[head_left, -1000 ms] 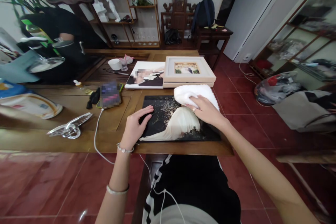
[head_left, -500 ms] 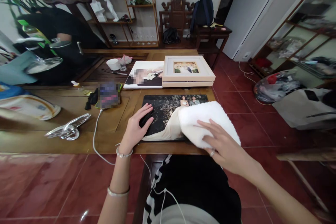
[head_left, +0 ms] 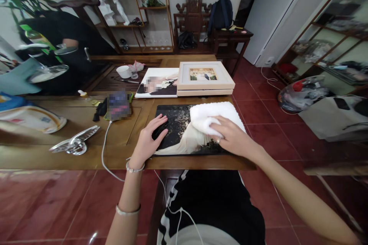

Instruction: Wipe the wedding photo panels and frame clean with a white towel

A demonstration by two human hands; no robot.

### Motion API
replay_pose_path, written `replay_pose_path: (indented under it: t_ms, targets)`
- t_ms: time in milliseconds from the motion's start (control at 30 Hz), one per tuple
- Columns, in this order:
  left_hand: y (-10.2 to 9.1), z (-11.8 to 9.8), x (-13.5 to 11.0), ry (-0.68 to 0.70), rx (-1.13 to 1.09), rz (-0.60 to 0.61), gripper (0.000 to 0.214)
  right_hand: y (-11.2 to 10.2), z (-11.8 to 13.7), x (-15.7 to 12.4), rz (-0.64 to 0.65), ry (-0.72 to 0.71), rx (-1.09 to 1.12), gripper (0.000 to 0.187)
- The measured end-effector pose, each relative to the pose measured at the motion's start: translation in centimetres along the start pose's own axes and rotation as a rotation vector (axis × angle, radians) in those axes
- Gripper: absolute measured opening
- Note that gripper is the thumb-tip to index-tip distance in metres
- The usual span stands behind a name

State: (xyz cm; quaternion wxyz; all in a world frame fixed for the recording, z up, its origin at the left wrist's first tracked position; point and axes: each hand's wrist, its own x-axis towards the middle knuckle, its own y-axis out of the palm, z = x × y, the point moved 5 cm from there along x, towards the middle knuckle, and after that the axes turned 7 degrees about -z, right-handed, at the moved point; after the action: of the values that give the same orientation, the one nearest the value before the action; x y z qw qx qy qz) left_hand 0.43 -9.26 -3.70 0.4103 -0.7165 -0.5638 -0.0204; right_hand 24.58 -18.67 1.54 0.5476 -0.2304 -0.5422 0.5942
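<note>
A dark wedding photo panel [head_left: 175, 126] lies flat near the front edge of the wooden table [head_left: 138, 157]. My left hand [head_left: 151, 136] rests on its left edge, fingers stretched and thumb apart. Bunched in my right hand [head_left: 230, 136] is a white fluffy cloth [head_left: 217, 113], pressed on the panel's right part. The cloth covers the upper right of the picture, including the couple. Some of the pale dress shows between my hands.
Behind the panel lie another photo panel [head_left: 158, 82] and pale picture frames [head_left: 205, 78], stacked. To the left are a phone [head_left: 119, 105] on a white cable, a silver winged ornament [head_left: 75, 141] and a white cup [head_left: 124, 71]. A person in black [head_left: 69, 30] sits at the far left.
My right hand has moved the white cloth up and left across the panel, baring its lower right corner and bunching the cloth more. My left hand stays in place.
</note>
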Motion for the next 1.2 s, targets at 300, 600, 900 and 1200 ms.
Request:
replay_pose_path:
  t_ms: [300, 600, 900, 1200]
  targets:
    - [-0.1, -0.1, 0.1, 0.000, -0.007, -0.002, 0.035, 1.9, -4.0, 3.0, -0.110, -0.023, -0.009, 0.022]
    - [-0.1, -0.1, 0.0, 0.014, -0.012, -0.023, 0.036, 0.7, 0.0, -2.8, -0.032, -0.034, 0.021, 0.018]
    - [-0.1, -0.2, 0.2, 0.028, -0.001, -0.036, 0.036, 0.0, 4.1, -6.8, 0.016, -0.071, 0.064, 0.024]
    - [-0.2, -0.2, 0.2, 0.031, 0.009, -0.044, 0.037, -0.1, 2.3, -3.9, 0.051, -0.076, 0.119, 0.020]
